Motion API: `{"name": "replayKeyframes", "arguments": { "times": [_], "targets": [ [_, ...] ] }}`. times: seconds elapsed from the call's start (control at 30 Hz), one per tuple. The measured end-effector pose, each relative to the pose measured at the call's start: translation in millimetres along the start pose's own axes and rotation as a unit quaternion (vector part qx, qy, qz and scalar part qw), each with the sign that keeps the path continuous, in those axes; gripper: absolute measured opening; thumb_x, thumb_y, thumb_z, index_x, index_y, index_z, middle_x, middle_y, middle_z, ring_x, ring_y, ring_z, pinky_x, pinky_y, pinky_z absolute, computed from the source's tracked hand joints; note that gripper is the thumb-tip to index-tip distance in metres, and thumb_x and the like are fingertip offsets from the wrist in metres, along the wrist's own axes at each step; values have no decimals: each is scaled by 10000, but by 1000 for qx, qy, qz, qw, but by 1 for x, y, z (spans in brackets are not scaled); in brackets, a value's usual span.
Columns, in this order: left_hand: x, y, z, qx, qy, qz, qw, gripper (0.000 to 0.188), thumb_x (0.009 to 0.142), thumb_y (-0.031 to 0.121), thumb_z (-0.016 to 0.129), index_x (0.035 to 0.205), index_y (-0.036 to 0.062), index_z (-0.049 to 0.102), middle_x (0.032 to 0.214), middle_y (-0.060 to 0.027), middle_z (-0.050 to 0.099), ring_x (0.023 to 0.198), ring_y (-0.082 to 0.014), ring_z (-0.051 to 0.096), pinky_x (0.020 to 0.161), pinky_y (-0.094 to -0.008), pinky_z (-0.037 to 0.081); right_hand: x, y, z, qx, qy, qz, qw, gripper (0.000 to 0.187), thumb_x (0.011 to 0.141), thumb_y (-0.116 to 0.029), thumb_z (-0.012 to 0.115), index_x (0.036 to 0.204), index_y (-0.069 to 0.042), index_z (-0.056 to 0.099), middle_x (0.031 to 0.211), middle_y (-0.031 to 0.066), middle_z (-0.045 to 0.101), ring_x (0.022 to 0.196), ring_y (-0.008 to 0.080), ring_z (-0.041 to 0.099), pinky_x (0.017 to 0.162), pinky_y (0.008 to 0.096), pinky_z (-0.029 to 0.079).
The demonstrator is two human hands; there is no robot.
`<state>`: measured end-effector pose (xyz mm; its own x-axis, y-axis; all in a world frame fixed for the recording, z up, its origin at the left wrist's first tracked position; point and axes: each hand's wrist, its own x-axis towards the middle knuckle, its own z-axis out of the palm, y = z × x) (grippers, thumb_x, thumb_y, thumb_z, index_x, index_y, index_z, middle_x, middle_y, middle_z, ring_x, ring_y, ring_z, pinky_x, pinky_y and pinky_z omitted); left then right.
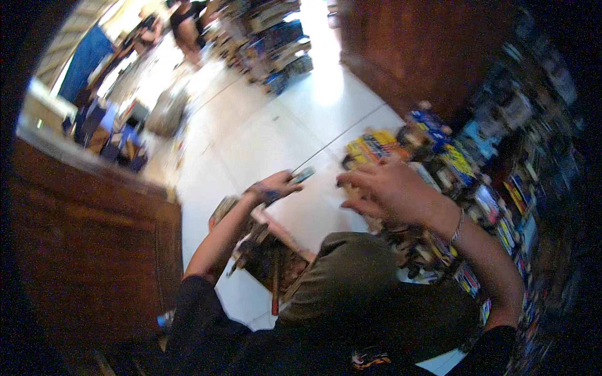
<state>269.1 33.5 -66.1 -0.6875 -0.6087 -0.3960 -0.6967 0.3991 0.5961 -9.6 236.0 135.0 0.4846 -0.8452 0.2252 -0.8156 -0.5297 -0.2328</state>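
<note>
My left hand (276, 185), palm down over the white floor, grips a small flat teal-and-grey piece (303, 175) that sticks out past the fingertips. Blur hides what kind of piece it is. My right hand (390, 189) is raised with thumb and fingers apart and nothing visible between them. Just behind it lie yellow-and-blue packages (376, 145). Below my left forearm sits an open box (287, 233) with a pinkish rim and dark jumbled contents. A long reddish-brown handle (274, 291) stands out of it, beside my bent knee (342, 266).
Small colourful packages (486, 203) crowd the right side in piles. Wooden door panels stand at left (94, 244) and upper right (426, 56). Stacked goods (269, 47) rise at the far end of the tiled floor (251, 131). People (187, 28) are in the background.
</note>
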Motion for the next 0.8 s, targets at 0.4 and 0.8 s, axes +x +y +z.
{"name": "replayKeyframes", "arguments": {
  "times": [0.4,0.8],
  "targets": [
    [116,-92,127,216,-17,-13,976,844,566,765,813,961,23,744,979,-200,732,914,-358,716,817,-441,583,74,-68,230,462,-470,-63,750,560,937,-570,616,1220,-93,690,1183,196,701,1087,348,667,952,445,505],
    [-49,-64,-58,-6,-164,-39,986,577,962,586,595,975,24,728,855,-98,731,763,-198,673,714,-373,544,70,-111,322,470,-566,-118,668,993,906,-745,525,1548,-14,324,1461,271,505,1366,374,490,1140,406,374]
  ]
}}
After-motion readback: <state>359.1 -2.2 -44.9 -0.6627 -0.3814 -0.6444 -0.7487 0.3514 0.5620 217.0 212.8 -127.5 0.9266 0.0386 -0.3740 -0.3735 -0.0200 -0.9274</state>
